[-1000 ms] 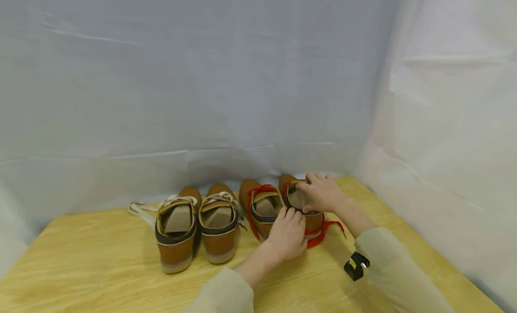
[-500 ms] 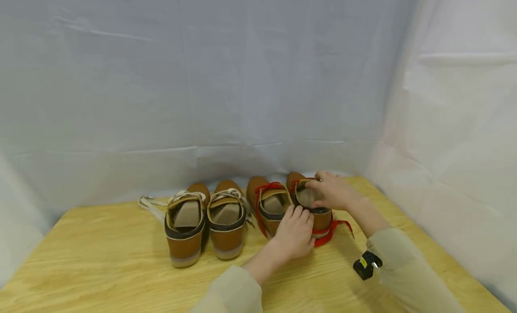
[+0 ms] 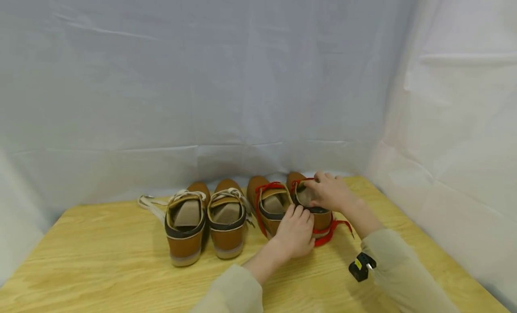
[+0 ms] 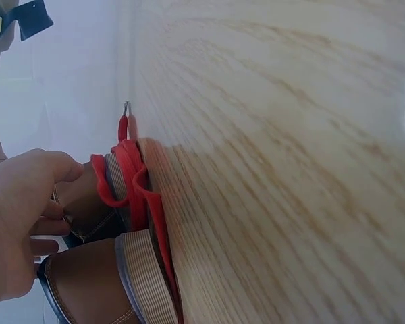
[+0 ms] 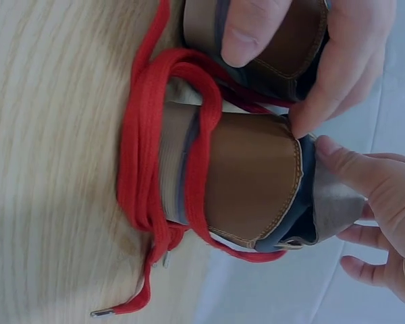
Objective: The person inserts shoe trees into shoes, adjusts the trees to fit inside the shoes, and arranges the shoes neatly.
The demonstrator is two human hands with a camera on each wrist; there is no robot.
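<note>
The brown shoe with red laces at the far right (image 3: 322, 221) stands between both hands. My right hand (image 3: 333, 191) is at its opening; in the right wrist view the thumb and fingers pinch a greyish insole (image 5: 337, 202) that sticks up out of the shoe. My left hand (image 3: 295, 230) reaches from behind, between the two red-laced shoes. In the right wrist view a left fingertip touches the rear collar (image 5: 309, 162), while the left thumb stays apart from the heel. Red laces (image 5: 145, 142) loop loosely around the heel. The other red-laced shoe (image 3: 254, 187) stands to the left.
Two brown shoes with cream laces, one on the left (image 3: 186, 249) and another beside it (image 3: 227, 239), stand on the wooden table (image 3: 121, 259). Pale sheets (image 3: 242, 79) hang behind and at the sides. A small black device (image 3: 361, 266) is at the right sleeve.
The head view has shifted, moving the scene rightward in it. My right forearm has shifted slightly left over the last half second. Both hands keep their places at the far-right shoe.
</note>
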